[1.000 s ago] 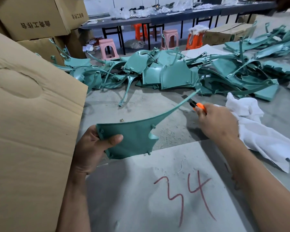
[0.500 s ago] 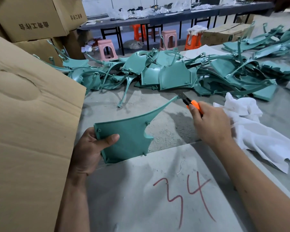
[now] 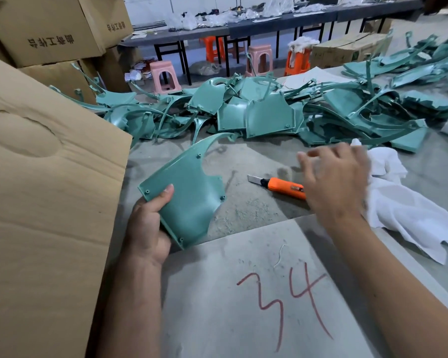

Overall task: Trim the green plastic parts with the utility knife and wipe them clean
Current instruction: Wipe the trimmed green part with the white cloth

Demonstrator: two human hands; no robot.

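My left hand (image 3: 146, 226) grips the wide end of a green plastic part (image 3: 189, 192), thumb on its face; its thin curved tip points away toward the pile. The orange utility knife (image 3: 282, 187) lies on the grey table, blade out and pointing left, between the part and my right hand. My right hand (image 3: 334, 179) hovers blurred above the knife's rear end, fingers spread and holding nothing. A white cloth (image 3: 409, 208) lies crumpled just right of that hand.
A pile of green plastic parts (image 3: 269, 112) stretches across the table's far side. A big cardboard box (image 3: 44, 202) stands at my left, more boxes (image 3: 49, 24) behind it. A grey sheet marked "34" (image 3: 269, 293) lies in front. Stools (image 3: 163, 76) and benches stand beyond.
My right hand let go of the knife, which now lies on the table, and moved right toward the cloth. My left hand turned the part so its tip points away.
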